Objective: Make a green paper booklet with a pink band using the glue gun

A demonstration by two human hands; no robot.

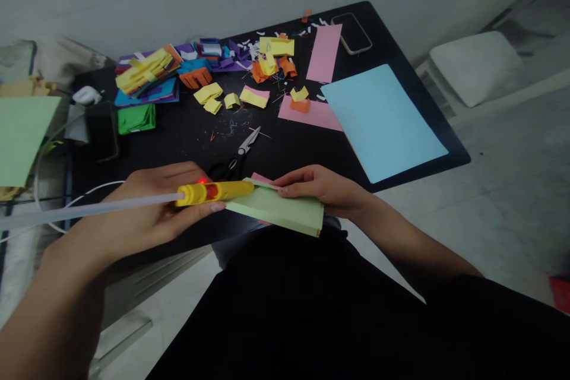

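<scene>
My left hand (160,208) is closed around a yellow glue gun (216,191) with a red light on it and a pale glue stick out of its back end. The gun's tip points right and meets the upper edge of a folded light green paper (285,211). My right hand (312,187) pinches that paper's upper edge between thumb and fingers. A bit of pink paper shows behind the green one. Just beyond the gun, scissors (244,148) lie with their blades pointing away, their handles partly hidden.
On the black table (178,142) are folded yellow papers (146,71), a green bundle (137,119), paper scraps, pink strips (325,53), a light blue sheet (385,122) and a phone (355,34). A white cable (89,191) runs at the left. A stool (476,65) stands at the right.
</scene>
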